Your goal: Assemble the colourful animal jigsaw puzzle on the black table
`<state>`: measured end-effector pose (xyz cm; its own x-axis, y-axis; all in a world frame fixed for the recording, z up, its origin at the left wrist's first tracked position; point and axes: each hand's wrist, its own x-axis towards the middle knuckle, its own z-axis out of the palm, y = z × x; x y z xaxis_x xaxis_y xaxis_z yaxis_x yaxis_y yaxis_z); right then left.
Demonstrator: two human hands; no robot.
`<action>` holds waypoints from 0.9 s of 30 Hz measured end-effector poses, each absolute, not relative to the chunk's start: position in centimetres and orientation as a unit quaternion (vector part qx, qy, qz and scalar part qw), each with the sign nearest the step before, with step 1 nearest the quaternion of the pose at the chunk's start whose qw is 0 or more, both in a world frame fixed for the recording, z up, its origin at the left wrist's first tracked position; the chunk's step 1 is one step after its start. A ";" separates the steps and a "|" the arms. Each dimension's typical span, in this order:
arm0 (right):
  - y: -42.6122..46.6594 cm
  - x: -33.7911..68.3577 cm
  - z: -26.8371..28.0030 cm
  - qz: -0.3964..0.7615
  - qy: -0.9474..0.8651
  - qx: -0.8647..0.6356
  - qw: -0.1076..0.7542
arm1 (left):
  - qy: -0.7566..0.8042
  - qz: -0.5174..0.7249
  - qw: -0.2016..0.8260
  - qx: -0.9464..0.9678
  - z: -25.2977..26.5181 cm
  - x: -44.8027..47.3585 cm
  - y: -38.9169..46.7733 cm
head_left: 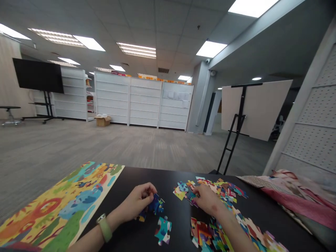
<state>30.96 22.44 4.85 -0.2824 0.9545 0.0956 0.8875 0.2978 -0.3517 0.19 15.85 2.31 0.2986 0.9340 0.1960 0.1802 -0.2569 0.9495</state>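
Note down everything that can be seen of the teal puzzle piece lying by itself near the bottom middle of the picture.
The teal piece looks like printed card, mostly teal with white and lavender patches, its edge shaped into rounded knobs. It lies flat, picture side up, on the black table, apart from other pieces. Neither hand touches it; finer details of its print are too small to tell.

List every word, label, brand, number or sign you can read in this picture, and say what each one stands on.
No text can be read with certainty.
Puzzle pieces: a pale mark on a red patch, too small to read.
Papers on the white shelving: too blurred to tell any writing.
Orange strip above it: too blurred to read.
Wristwatch: no readable figures.
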 end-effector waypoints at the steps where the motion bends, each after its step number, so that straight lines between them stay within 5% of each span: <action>1: 22.4 31.0 4.8 0.115 -0.793 -0.582 0.139 | 0.416 0.427 0.443 0.670 2.2 0.0 16.0; 27: 22.0 30.7 4.7 0.162 -0.805 -0.564 0.081 | 0.468 0.478 0.368 0.646 1.0 -3.1 18.8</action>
